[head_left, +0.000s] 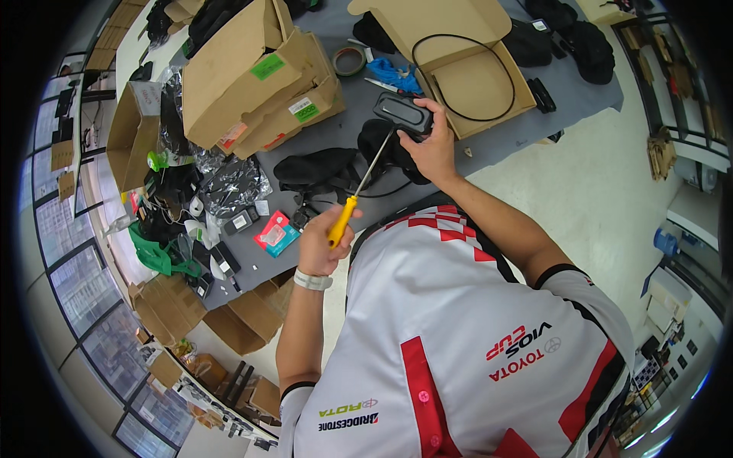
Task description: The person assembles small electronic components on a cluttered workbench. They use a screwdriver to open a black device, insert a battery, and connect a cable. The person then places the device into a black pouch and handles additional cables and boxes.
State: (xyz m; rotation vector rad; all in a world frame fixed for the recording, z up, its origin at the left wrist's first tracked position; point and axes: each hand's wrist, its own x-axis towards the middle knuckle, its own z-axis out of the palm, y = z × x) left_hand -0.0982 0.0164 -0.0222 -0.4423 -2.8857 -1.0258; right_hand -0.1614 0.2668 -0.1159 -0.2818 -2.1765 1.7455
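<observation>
Head view, looking down over the person's shoulders at a grey worktop (527,122). Left hand (324,243) closed in a fist round the yellow handle of a screwdriver (359,187); white wristband below it, forearm rising from the lower edge, elbow bent. Shaft runs up and to the right, tip meeting the black device (402,113) at its near-left edge. Right hand (434,149) closed on the device's near-right end, fingers wrapped over it, holding it just above the worktop; right forearm comes in from the right, across the white and red shirt. Device sits just near-left of an open cardboard box (477,84), which holds a loop of black cable (467,76). Black fabric bundle (321,169) lies on the worktop just left of the shaft. Roll of tape (349,60) and a blue crumpled item (395,75) lie beyond the device. Stacked cardboard boxes (256,76) at far left; small red-and-teal packet (276,233) near the left hand.
</observation>
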